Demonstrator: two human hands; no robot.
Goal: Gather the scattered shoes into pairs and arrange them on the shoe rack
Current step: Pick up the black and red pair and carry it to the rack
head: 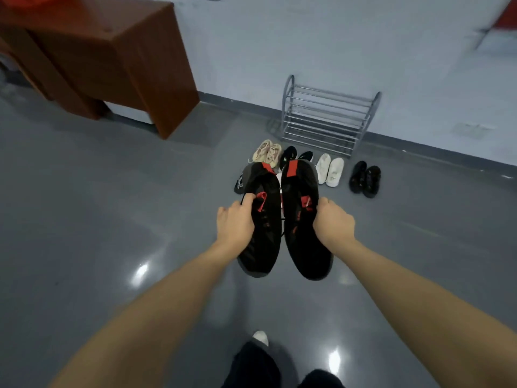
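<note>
Black shoes with red trim hang in the air, one gripped in the left hand, one in the right hand. They look paired. Next they go to the empty metal shoe rack ahead.

A reddish-brown wooden cabinet stands at the upper left on the glossy grey floor, against a pale wall.
</note>
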